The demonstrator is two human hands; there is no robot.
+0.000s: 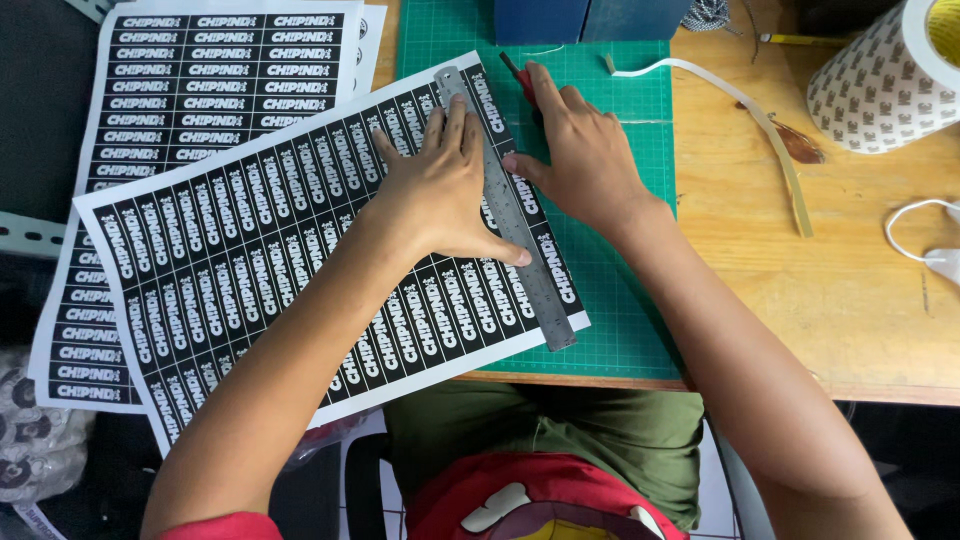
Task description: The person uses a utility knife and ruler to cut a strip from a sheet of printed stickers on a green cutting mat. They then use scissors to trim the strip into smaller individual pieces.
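Label sheet: a white sheet [300,260] printed with rows of small black rectangular labels bearing white lettering, lying tilted across the left part of the green cutting mat [620,110] and overhanging the table's near edge.
Ruler: a long steel ruler [515,215] laid along the sheet's right-hand columns, running from the sheet's top edge down to its lower right corner.
Left hand: the left hand [440,190] lies flat and spread, palm down on the sheet, its fingertips and thumb pressing on the ruler; it grips nothing.
Right hand: the right hand [580,150] sits just right of the ruler, fingers curled around a red-handled cutter [520,80] whose tip shows near the ruler's top end.
Other sheets: more sheets [200,80] of the same black labels lie under and behind the first, at the left.
Tape roll: a large white roll [880,85] with a grey repeating pattern stands at the far right of the wooden table [850,300].
Strip: a pale narrow strip [760,120] curves over the mat's right edge onto the wood.
Boxes: two dark blue boxes [580,18] stand at the mat's far edge.
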